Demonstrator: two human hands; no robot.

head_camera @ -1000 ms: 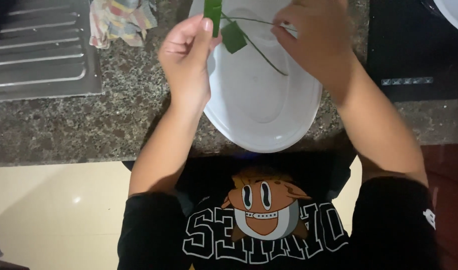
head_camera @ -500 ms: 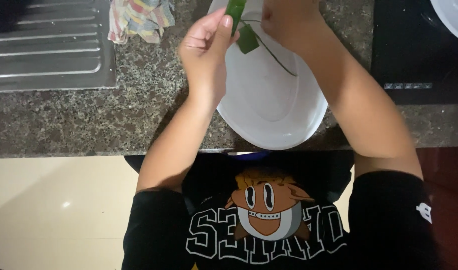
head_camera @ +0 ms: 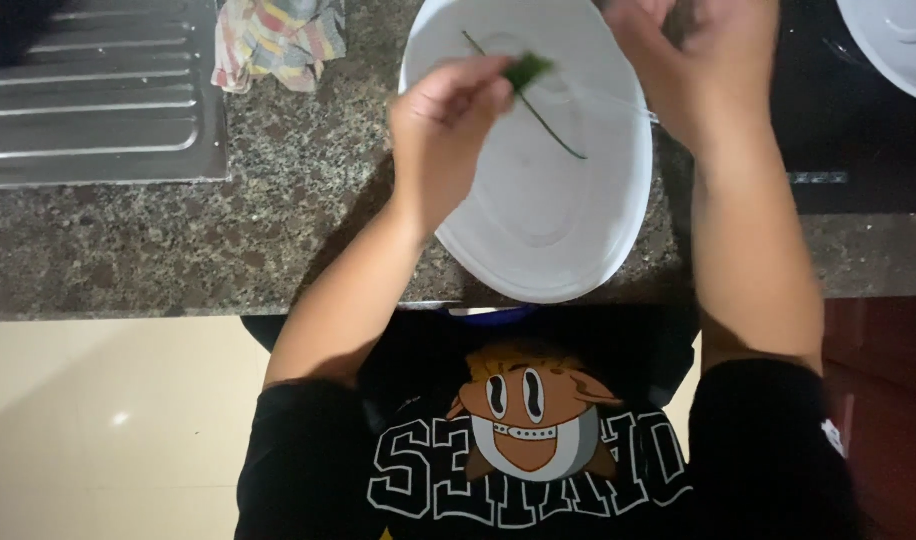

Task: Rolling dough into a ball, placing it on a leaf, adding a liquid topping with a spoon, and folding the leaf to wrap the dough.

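Fingers of our left hand [head_camera: 443, 130] pinch a small green leaf piece [head_camera: 527, 70] above the white oval bowl [head_camera: 548, 240] at the counter's front edge. A thin green stem [head_camera: 538, 115] lies inside the bowl. Our right hand [head_camera: 703, 65] hovers, blurred; we cannot tell its grip. A striped cloth [head_camera: 278, 40] lies beside the steel drainboard [head_camera: 98, 100].

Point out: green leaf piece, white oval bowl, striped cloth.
green leaf piece [head_camera: 528, 70], head view, on the leaf blade by the left hand's fingertips
white oval bowl [head_camera: 568, 240], head view, on its bare inner surface
striped cloth [head_camera: 278, 40], head view, on its middle folds
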